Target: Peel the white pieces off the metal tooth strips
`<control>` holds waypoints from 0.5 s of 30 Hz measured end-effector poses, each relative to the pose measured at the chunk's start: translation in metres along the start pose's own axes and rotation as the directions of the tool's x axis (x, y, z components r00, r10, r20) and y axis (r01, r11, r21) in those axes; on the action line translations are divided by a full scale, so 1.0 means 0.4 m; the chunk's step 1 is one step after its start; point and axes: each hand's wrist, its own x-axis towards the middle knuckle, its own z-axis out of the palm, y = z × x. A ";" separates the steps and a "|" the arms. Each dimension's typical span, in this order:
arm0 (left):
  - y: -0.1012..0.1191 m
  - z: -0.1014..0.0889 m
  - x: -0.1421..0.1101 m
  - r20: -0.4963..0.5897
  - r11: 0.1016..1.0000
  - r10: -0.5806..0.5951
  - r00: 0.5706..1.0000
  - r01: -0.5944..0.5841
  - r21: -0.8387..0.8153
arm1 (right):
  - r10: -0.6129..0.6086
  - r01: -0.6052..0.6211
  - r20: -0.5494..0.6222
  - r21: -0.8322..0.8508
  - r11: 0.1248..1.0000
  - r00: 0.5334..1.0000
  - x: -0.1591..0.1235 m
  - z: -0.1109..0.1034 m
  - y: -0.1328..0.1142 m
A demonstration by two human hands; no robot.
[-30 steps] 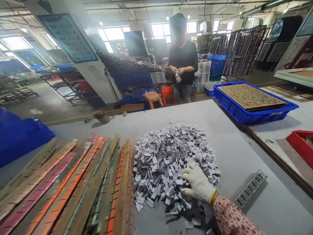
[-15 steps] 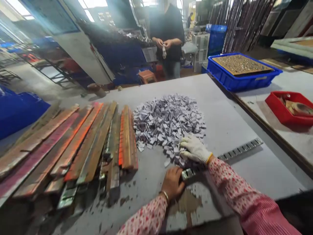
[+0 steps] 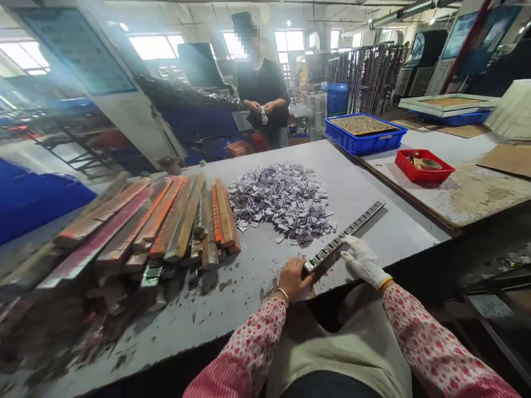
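Observation:
A long narrow slotted strip (image 3: pixel 346 232) with dark, silvery segments lies diagonally on the table in front of me. My left hand (image 3: pixel 294 278), bare and with a bangle at the wrist, is closed on its near end. My right hand (image 3: pixel 365 261), in a white knitted glove, has its fingers bent at the strip's near side, around the middle. The fingertips touch or almost touch the strip; whether they pinch a small piece is hidden. Just beyond the strip spreads a pile of small grey-white flat chips (image 3: pixel 282 202).
Several wooden strips (image 3: pixel 166 221) with orange and pink faces are stacked on the left. On the right stand a blue crate (image 3: pixel 360 145) with a speckled board and a red tray (image 3: pixel 425 171) holding a tape roll. A person (image 3: pixel 263 91) stands beyond the white table (image 3: pixel 357 182).
My right hand has drawn back from the pile's edge to the strip's near side. The strip now slants more steeply away. My left hand still holds its near end; the view has tilted up and rightward.

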 end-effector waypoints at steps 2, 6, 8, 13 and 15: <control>-0.009 0.008 -0.024 -0.009 1.000 0.000 1.000 0.000 -0.022 | -0.027 0.029 0.019 -0.100 0.995 0.999 0.009 0.042 0.004; -0.092 -0.019 -0.005 -0.082 0.990 -0.134 0.988 0.131 -0.044 | 0.013 0.021 0.135 -0.248 0.969 0.991 0.039 0.108 -0.035; -0.146 -0.046 0.035 -0.158 0.966 -0.259 0.953 0.256 -0.039 | 0.020 0.028 0.177 -0.264 0.964 0.984 0.046 0.124 -0.057; -0.223 -0.071 0.158 -0.196 0.932 -0.356 0.914 0.361 -0.011 | 0.081 -0.034 0.195 -0.234 0.972 0.978 0.036 0.131 -0.078; -0.229 -0.067 0.192 -0.184 0.929 -0.365 0.913 0.371 -0.004 | 0.096 -0.053 0.198 -0.214 0.975 0.975 0.028 0.125 -0.080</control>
